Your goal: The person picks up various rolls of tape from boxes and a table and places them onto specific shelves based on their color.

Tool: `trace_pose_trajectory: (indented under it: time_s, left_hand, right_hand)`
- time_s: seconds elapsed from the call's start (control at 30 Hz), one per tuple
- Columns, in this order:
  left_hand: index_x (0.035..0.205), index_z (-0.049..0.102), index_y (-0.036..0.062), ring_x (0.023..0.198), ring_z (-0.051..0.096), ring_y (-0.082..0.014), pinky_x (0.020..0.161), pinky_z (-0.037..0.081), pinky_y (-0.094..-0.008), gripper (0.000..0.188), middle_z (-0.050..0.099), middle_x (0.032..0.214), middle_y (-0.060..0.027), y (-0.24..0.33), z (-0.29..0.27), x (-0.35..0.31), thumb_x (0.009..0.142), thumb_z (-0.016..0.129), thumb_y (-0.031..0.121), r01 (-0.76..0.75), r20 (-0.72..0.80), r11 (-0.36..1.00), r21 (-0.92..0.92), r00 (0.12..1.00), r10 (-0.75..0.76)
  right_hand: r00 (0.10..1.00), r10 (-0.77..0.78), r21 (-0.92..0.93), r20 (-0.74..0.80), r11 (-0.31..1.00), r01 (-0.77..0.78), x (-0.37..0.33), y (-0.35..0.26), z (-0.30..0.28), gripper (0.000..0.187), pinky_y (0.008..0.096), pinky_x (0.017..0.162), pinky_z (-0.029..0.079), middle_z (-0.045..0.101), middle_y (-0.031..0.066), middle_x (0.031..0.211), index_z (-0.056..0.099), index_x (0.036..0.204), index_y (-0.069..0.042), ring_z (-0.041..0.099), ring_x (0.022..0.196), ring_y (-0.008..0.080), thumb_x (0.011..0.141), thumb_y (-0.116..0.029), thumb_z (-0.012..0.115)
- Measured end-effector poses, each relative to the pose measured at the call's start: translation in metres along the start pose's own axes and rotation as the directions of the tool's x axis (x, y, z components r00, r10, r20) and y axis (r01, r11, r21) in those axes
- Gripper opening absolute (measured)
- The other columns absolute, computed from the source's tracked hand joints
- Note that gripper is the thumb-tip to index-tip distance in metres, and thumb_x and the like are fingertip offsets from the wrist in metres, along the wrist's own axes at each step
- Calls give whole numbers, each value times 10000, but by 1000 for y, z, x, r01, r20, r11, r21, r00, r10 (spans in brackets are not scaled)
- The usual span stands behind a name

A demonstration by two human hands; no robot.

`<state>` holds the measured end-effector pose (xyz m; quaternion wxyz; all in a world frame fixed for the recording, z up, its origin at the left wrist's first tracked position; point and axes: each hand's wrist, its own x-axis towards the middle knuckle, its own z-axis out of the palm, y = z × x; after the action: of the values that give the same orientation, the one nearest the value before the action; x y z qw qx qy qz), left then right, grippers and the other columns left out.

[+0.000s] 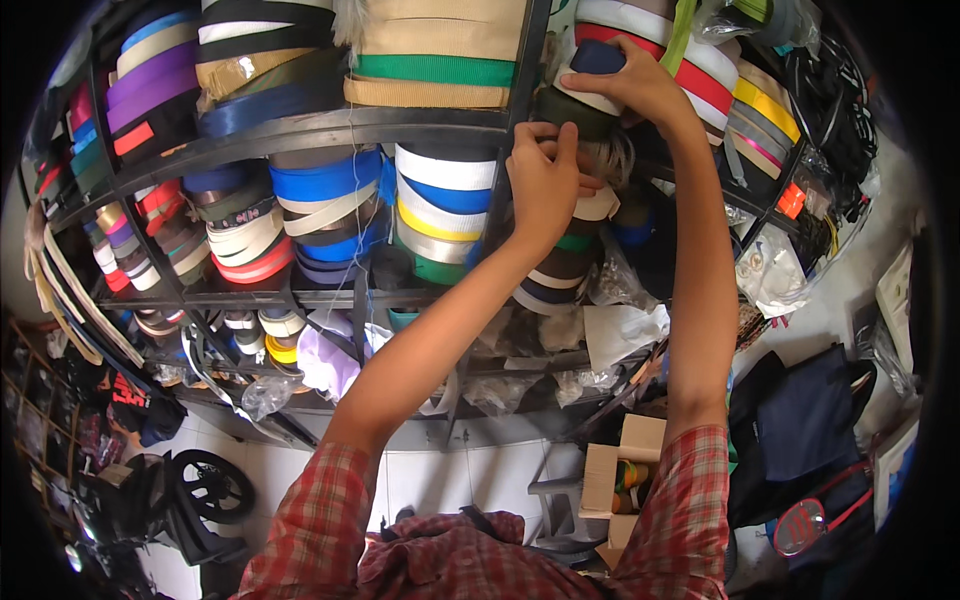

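Observation:
A dark metal shelf rack [330, 128] is packed with rolls of webbing tape in many colours. My left hand [545, 180] is raised to the rack's upright post, its fingers curled on a dark roll edge there. Above it, my right hand [630, 85] rests on top of a dark olive roll [575, 108] with a white rim and presses a small dark blue piece [597, 57] against the stack. Red, white and yellow rolls [715, 85] sit just right of that hand. Blue, white and yellow rolls [440, 190] lie left of my left hand.
Clear plastic bags [770, 265] hang on the rack's right side. Below stand an open cardboard box [625, 470], a dark blue bag [805, 420] and a red racket [815, 515]. A wheeled item [205, 490] sits on the white tile floor at lower left.

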<state>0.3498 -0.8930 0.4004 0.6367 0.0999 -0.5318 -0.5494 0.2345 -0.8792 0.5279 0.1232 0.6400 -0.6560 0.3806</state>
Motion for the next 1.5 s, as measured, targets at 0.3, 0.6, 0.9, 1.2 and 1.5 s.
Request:
trace_pose_trajectory:
  time_s: [0.3,0.6,0.9,1.2,1.5]
  left_hand:
    - [781,578,-78,528,666,-268,409,510,-295,519,635,647,-195,-6,4,11,985,473,387,230,35,952,-200,973,-228]
    - [731,602,-53,454,629,-219,388,475,-278,457,607,554,-152,-1,1,7,959,527,335,250,42,968,-26,968,-249]
    - [680,620,-31,430,589,-141,414,443,-230,402,596,525,-98,11,9,-15,941,552,268,-109,195,955,275,979,55]
    - [867,591,-34,517,604,-169,487,453,-248,396,634,676,-127,16,-36,-47,980,465,324,8,127,993,122,992,-24]
    - [1291,447,59,1004,597,-201,676,561,-268,414,537,1179,-125,-29,-58,-171,962,539,293,290,121,950,113,945,-303]
  right_hand:
    - [992,-78,-26,-100,997,76,6,6,-5,1001,312,618,527,644,148,927,463,1296,33,644,758,203,568,-550,825]
    - [974,-212,-262,-74,947,186,22,6,12,991,389,838,506,654,251,1029,505,1265,19,655,977,348,587,-657,759]
    - [947,-274,-179,-167,953,244,22,12,23,815,476,855,493,625,307,1019,429,1255,31,611,980,452,702,-459,773]
    - [797,-446,-182,-408,895,407,-35,-15,6,679,464,850,451,601,303,1012,505,1164,47,575,978,434,768,-456,730]
    - [939,-344,-293,5,897,330,-279,22,82,733,426,797,385,519,102,1039,514,1195,-110,488,981,284,623,-493,765]
